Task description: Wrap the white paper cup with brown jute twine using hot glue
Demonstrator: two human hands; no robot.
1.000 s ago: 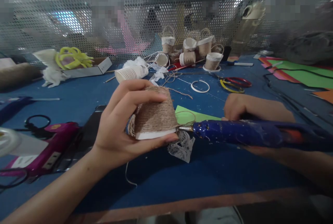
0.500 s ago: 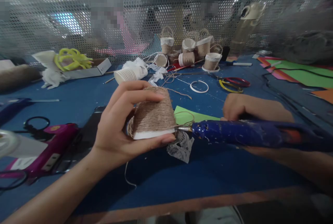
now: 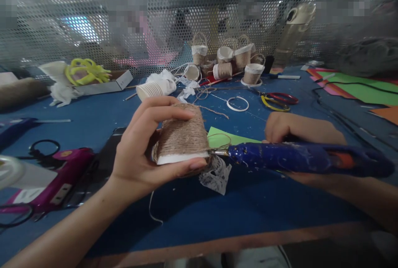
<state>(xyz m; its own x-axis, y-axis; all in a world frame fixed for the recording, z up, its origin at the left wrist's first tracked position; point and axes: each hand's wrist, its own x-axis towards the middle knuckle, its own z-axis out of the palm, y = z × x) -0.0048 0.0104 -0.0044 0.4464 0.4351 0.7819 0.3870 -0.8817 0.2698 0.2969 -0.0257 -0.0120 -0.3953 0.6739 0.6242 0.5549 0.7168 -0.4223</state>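
"What do your hands hold?"

"Center frame, your left hand (image 3: 133, 152) curls around the twine-wrapped cup (image 3: 183, 135); at right, your right hand (image 3: 298, 129), partly hidden, supports the blue glue gun (image 3: 280, 158)."

"Technique?"

"Steady the cup; guide the metal nozzle (image 3: 220, 152) lightly along its edge, clear of your thumb."

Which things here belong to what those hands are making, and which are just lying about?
Seemingly in use:
twine-wrapped cup, in the left hand
blue glue gun, in the right hand

Probably just lying about:
bottle
coloured sheets
white pen
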